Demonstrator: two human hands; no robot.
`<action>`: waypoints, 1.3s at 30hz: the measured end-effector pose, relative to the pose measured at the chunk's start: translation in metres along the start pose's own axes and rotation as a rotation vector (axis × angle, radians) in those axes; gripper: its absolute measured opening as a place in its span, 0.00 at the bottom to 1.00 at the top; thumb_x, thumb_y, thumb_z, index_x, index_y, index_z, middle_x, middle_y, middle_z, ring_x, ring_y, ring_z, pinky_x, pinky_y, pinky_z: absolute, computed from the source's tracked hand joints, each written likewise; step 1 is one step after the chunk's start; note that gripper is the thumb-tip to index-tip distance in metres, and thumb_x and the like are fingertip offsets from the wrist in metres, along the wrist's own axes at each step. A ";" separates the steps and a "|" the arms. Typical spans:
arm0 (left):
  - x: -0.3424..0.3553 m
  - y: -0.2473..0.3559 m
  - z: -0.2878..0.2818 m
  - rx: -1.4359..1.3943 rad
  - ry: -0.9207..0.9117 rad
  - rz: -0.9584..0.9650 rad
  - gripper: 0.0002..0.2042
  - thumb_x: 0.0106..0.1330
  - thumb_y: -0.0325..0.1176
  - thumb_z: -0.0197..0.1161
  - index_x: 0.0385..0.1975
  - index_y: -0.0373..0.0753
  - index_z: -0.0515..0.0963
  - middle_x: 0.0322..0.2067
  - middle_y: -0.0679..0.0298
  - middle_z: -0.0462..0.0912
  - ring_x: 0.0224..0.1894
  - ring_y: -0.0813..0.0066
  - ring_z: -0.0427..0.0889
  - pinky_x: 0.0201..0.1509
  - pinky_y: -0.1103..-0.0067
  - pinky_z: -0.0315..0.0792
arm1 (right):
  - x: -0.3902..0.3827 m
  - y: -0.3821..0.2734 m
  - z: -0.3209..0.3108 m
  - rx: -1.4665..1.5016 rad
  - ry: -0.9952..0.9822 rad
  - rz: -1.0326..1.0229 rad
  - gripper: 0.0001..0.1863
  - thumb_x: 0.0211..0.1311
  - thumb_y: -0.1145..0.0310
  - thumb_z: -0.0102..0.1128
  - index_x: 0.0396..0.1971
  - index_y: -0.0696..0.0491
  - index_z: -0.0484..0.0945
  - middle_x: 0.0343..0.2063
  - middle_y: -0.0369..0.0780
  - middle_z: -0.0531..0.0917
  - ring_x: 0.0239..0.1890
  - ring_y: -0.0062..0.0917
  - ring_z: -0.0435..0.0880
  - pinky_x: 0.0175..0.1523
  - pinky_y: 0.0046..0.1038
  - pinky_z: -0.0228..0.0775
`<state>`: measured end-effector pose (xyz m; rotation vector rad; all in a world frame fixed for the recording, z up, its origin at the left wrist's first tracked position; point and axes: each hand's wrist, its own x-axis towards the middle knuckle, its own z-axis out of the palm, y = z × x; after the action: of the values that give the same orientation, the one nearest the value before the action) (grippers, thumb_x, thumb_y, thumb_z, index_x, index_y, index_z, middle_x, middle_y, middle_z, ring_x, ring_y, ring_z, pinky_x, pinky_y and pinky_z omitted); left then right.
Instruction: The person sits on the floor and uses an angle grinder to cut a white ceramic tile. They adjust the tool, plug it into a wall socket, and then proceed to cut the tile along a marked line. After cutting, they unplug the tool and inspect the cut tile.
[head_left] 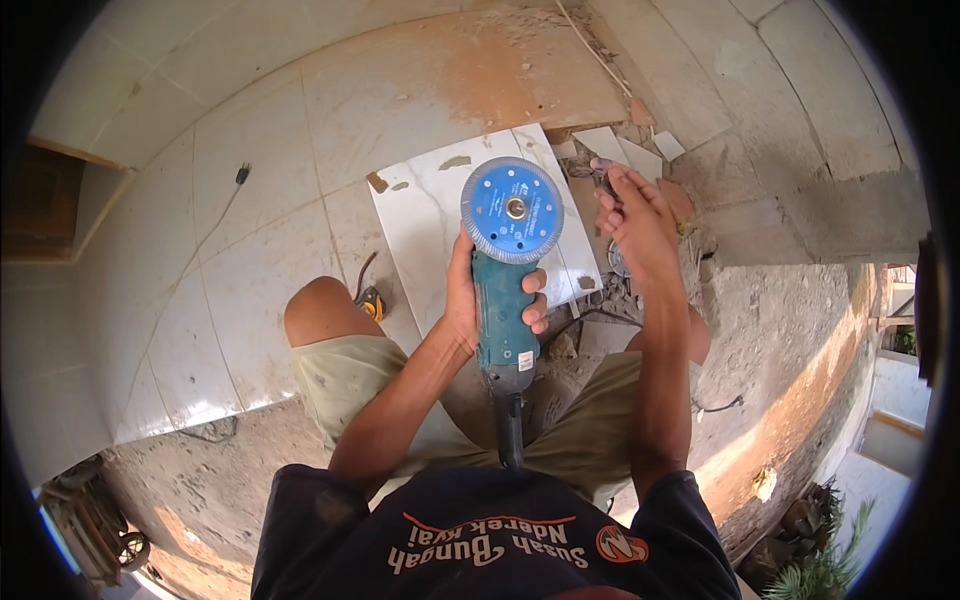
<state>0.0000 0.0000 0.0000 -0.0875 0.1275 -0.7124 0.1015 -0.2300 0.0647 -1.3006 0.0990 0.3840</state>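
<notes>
My left hand (462, 300) is wrapped round the green body of an angle grinder (506, 310), its fingertips showing on the far side. A blue cutting disc (500, 205) with a silvery toothed rim faces up on the grinder's head, a metal spindle at its centre. To the right, my right hand (642, 225) is raised and apart from the grinder. Its thumb and fingers pinch a small dark thing, too small to name. Beneath the grinder lies a white marbled tile (425, 235) with brown patches.
Broken tile pieces (600, 146) and rubble lie beyond my right hand. A yellow-and-black tape measure (371, 303) sits by my left knee. A cable with a black plug (242, 175) crosses the tiled floor at left. A concrete ledge (820, 225) stands at right.
</notes>
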 end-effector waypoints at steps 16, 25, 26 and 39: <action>-0.002 -0.002 0.001 0.008 -0.007 0.001 0.42 0.68 0.81 0.40 0.58 0.47 0.77 0.32 0.58 0.79 0.26 0.53 0.80 0.34 0.57 0.75 | -0.011 -0.009 0.018 -0.098 0.086 -0.127 0.19 0.78 0.69 0.63 0.62 0.63 0.79 0.41 0.45 0.88 0.36 0.20 0.83 0.44 0.21 0.76; -0.001 -0.002 0.002 0.004 -0.024 0.001 0.43 0.68 0.81 0.42 0.60 0.47 0.76 0.32 0.58 0.80 0.26 0.53 0.81 0.34 0.56 0.77 | -0.003 0.003 0.017 -0.044 0.201 -0.249 0.11 0.79 0.66 0.61 0.48 0.60 0.81 0.40 0.46 0.91 0.37 0.21 0.85 0.45 0.23 0.75; -0.001 -0.002 0.002 0.002 -0.025 0.003 0.43 0.68 0.81 0.42 0.60 0.47 0.75 0.33 0.58 0.80 0.26 0.53 0.81 0.34 0.56 0.77 | -0.004 0.000 0.022 -0.055 0.208 -0.277 0.12 0.80 0.66 0.61 0.48 0.60 0.81 0.40 0.45 0.91 0.37 0.20 0.85 0.45 0.23 0.74; 0.001 0.001 -0.002 -0.008 -0.040 0.000 0.44 0.67 0.82 0.40 0.60 0.46 0.75 0.31 0.59 0.80 0.26 0.53 0.80 0.35 0.56 0.75 | -0.029 -0.001 0.061 -0.559 0.337 -0.809 0.08 0.68 0.74 0.73 0.45 0.58 0.88 0.38 0.41 0.92 0.39 0.21 0.89 0.42 0.21 0.79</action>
<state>0.0010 0.0000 -0.0020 -0.1097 0.0921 -0.7100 0.0664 -0.1786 0.0909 -1.8171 -0.2686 -0.5412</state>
